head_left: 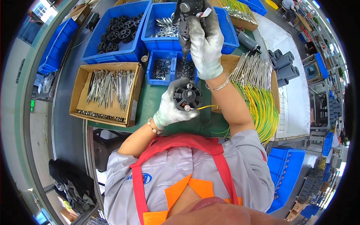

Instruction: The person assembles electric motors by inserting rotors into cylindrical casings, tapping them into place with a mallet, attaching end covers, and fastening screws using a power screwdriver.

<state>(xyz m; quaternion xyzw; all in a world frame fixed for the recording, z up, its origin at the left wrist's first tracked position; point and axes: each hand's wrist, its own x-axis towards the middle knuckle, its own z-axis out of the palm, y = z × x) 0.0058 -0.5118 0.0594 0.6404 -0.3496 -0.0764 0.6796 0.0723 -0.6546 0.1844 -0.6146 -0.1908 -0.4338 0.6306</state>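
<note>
My left hand (168,108), in a white-grey work glove, is wrapped round a round black motor-like part (188,96) with a spoked end and metal studs. A yellow-green wire (207,107) runs from its lower edge to the right. Farther off, my gloved right hand (207,48) grips a dark, worn power screwdriver (185,32). Its bit points down over the right compartment of a small blue bin (173,66), where small dark hardware lies. Whether the bit touches anything there, I cannot tell. The left compartment holds small rings or washers.
Behind stand blue bins, one (108,58) with black round parts, another (159,45) with shiny metal pieces. A cardboard box (135,93) of metal rods lies left on the green table (150,98). At right are more rods (252,71), yellow-green wires (262,112) and grey tubes (287,71).
</note>
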